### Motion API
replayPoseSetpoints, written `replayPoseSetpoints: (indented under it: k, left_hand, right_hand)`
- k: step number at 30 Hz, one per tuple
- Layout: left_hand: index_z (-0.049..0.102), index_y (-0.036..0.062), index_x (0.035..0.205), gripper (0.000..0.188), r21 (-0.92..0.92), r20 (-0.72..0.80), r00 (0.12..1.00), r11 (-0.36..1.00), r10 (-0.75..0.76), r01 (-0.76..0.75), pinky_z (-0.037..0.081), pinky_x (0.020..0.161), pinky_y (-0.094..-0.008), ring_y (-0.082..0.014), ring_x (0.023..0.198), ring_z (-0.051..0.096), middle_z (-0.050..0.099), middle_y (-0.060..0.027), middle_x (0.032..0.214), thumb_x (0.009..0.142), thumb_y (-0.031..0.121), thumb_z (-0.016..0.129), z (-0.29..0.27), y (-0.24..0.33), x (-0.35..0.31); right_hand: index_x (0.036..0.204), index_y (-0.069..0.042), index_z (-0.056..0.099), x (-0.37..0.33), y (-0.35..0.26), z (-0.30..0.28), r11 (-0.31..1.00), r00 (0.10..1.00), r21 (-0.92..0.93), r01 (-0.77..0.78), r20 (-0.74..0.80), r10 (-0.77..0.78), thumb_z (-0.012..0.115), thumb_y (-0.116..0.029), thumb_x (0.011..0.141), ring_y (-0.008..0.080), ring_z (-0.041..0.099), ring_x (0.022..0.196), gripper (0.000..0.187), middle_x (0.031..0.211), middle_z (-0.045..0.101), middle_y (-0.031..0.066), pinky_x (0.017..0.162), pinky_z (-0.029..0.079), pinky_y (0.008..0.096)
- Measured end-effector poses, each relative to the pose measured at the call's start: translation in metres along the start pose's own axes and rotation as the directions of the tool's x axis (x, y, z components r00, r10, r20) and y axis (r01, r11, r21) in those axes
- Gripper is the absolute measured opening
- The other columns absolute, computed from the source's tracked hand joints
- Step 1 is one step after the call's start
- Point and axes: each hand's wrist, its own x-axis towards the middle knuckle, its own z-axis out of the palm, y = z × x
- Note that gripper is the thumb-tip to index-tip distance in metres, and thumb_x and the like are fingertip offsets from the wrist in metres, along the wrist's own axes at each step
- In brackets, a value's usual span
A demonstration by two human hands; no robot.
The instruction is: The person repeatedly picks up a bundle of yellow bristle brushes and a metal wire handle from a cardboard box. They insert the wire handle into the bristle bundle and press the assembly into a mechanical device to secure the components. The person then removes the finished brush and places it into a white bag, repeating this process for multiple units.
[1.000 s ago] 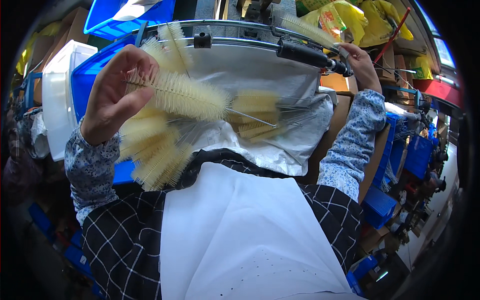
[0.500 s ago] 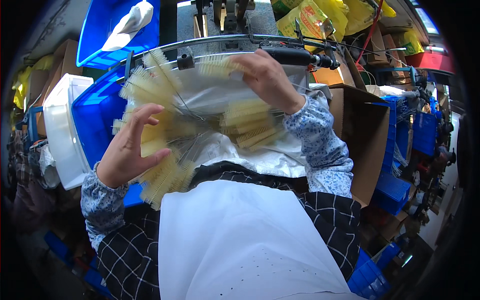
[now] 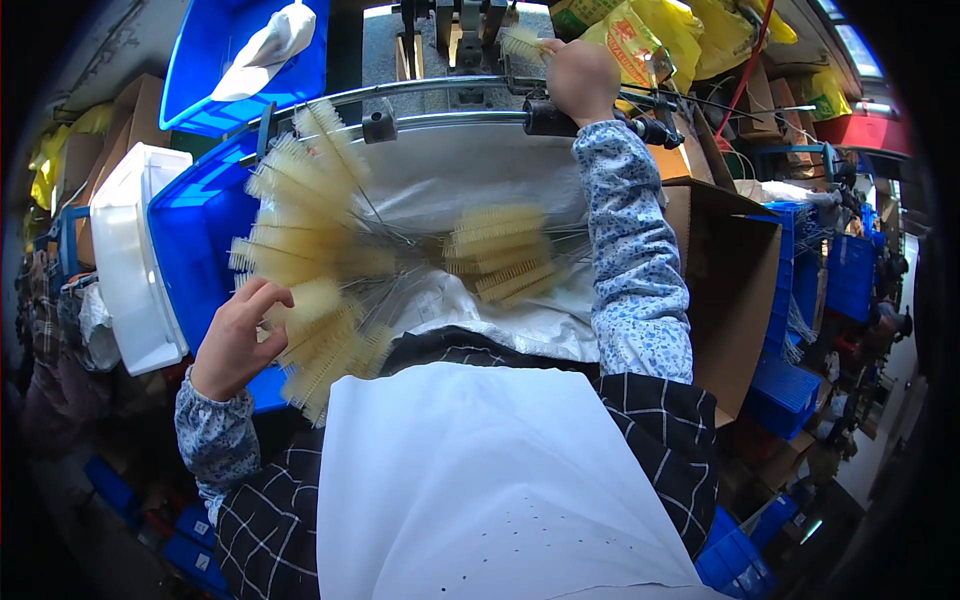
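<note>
Up by the machine, my right hand (image 3: pixel 583 82) is closed on a pale bristle brush (image 3: pixel 523 43), whose bristles stick out to the left of the fingers. My left hand (image 3: pixel 238 340) is at the left edge of a fanned heap of cream bristle brushes (image 3: pixel 300 215). Its fingers are half curled, with a gap between thumb and forefinger, and no brush shows in it. Thin wire stems of the heap point to the middle of my lap. A second bunch of brushes (image 3: pixel 500 250) lies to the right on white sheeting (image 3: pixel 450 180), its wires toward the right.
A curved metal rail (image 3: pixel 440 122) crosses in front of the grey machine bed (image 3: pixel 378 70). Blue bins (image 3: pixel 190 215) and a white tub (image 3: pixel 130 260) stand at the left. An open cardboard box (image 3: pixel 735 290) is at the right, with yellow bags (image 3: pixel 650 40) behind.
My right hand has moved up and right, past the rail, taking the brush with it. My left hand has dropped lower and left, its fingers more curled.
</note>
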Motion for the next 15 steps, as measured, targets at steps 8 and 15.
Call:
replayPoseSetpoints:
  k: [8, 15]
  left_hand:
    - [0.047, 0.0004, 0.083, 0.029, -0.257, -0.235, 0.962, 0.946, 0.138, -0.199, 0.039, 0.068, -0.0208, -0.0166, 0.071, 0.046, 0.044, -0.0075, 0.079, 0.056, -0.008, 0.052, -0.015, 0.002, -0.002]
    - [0.044, 0.0045, 0.082, 0.031, -0.265, -0.368, 0.905, 0.908, 0.216, -0.325, 0.038, 0.07, -0.0221, -0.0134, 0.074, 0.044, 0.043, -0.0076, 0.084, 0.057, -0.013, 0.049, -0.029, 0.008, -0.015]
  right_hand:
    - [0.103, -0.025, 0.06, -0.001, 0.004, 0.003, 0.999, 1.0, 0.047, 0.011, -0.017, -0.01, 0.053, -0.013, 0.073, 0.0253, 0.049, 0.082, 0.033, 0.083, 0.058, 0.0009, 0.076, 0.04, 0.0359]
    - [0.104, -0.029, 0.06, 0.004, 0.012, 0.007, 0.997, 0.997, 0.068, 0.029, 0.063, -0.034, 0.054, -0.015, 0.076, 0.0222, 0.045, 0.094, 0.031, 0.092, 0.056, -0.0016, 0.083, 0.033, 0.039]
